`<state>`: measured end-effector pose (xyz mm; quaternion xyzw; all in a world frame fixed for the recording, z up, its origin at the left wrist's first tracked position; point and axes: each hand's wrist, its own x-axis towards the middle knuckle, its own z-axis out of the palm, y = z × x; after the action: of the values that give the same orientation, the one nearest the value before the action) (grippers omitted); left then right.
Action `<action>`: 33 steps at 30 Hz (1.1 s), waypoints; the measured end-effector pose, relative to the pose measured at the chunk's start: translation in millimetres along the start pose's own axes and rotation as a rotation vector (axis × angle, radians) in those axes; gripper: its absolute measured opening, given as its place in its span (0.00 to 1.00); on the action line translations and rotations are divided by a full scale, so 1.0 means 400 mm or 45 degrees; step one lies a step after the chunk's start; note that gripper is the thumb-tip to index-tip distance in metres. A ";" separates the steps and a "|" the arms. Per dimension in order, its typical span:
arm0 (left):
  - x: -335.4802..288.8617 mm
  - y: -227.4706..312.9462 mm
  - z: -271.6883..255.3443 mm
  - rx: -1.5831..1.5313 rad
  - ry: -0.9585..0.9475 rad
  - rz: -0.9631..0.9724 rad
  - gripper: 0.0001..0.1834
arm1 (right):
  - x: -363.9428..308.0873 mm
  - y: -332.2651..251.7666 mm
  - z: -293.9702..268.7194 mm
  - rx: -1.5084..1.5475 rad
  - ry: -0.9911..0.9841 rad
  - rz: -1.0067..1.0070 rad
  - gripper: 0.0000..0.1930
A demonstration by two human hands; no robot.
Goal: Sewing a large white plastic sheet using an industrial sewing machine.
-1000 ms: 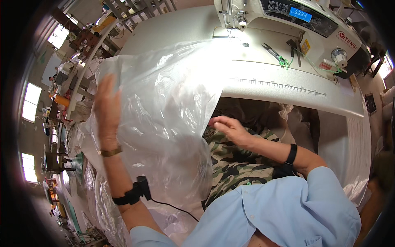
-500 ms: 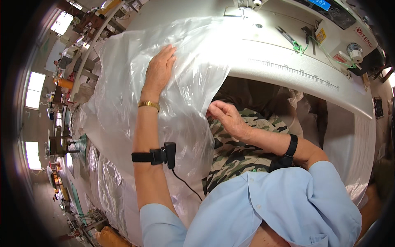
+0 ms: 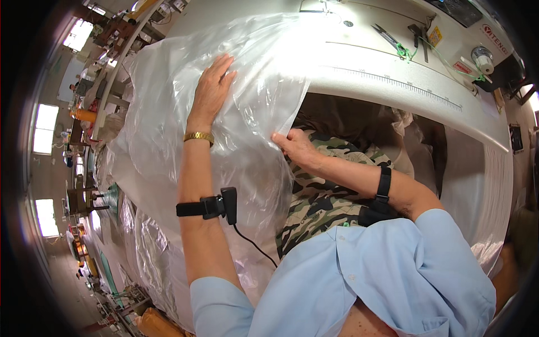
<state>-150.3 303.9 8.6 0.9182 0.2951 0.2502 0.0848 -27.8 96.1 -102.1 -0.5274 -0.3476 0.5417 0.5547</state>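
Clear plastic bag (image 3: 168, 129) draped over counter's (image 3: 393, 95) near-left edge, left hand (image 3: 212, 90) flat and open pressing it, right hand (image 3: 296, 147) pinching its edge; spreading begun, unfinished.

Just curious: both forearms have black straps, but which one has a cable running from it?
The black strap on the left forearm: it carries a small black box with a cable trailing down. The right forearm's strap shows no cable.

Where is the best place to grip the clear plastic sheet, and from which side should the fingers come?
Probably at the free edge of the plastic sheet that hangs off the front of the table, coming from the right. The right hand pinches that edge there, while the left hand lies flat on top. The middle is loose and crumpled and gives nothing firm to pinch.
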 end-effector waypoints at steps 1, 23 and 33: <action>0.000 -0.001 -0.001 -0.009 0.006 0.030 0.23 | 0.008 0.000 -0.007 -0.027 -0.013 0.016 0.23; -0.190 0.549 -0.015 0.189 -0.020 0.295 0.17 | -0.235 -0.061 -0.168 0.056 -0.216 -0.108 0.18; -0.220 0.576 0.012 0.465 -0.008 0.129 0.06 | -0.278 -0.089 -0.162 0.140 -0.204 -0.187 0.19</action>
<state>-94.5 65.4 38.5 0.9328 0.2888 0.1935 -0.0951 23.6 -19.7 -60.3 -0.4243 -0.3982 0.5582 0.5915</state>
